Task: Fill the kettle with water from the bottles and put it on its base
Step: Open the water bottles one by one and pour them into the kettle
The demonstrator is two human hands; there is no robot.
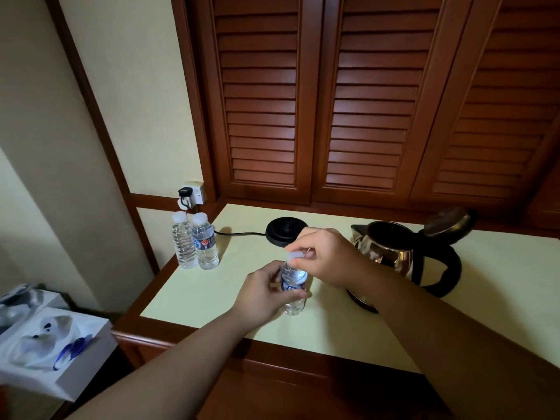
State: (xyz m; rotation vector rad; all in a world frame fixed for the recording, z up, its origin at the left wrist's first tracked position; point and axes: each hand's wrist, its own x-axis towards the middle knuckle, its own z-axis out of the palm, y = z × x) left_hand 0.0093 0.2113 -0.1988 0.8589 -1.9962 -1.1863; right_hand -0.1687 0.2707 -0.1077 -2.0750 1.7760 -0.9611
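Both forearms reach forward: my left hand grips the bottle upright while my right hand pinches its cap.

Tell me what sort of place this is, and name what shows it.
Probably a hotel room or guest room. A small electric kettle stands by its base on a side table, small water bottles wait near the wall socket, and louvered wooden closet doors rise behind.

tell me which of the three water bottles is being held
The water bottle at the table's front: the left hand grips its body, the right hand pinches its cap. The two bottles by the socket stand untouched.
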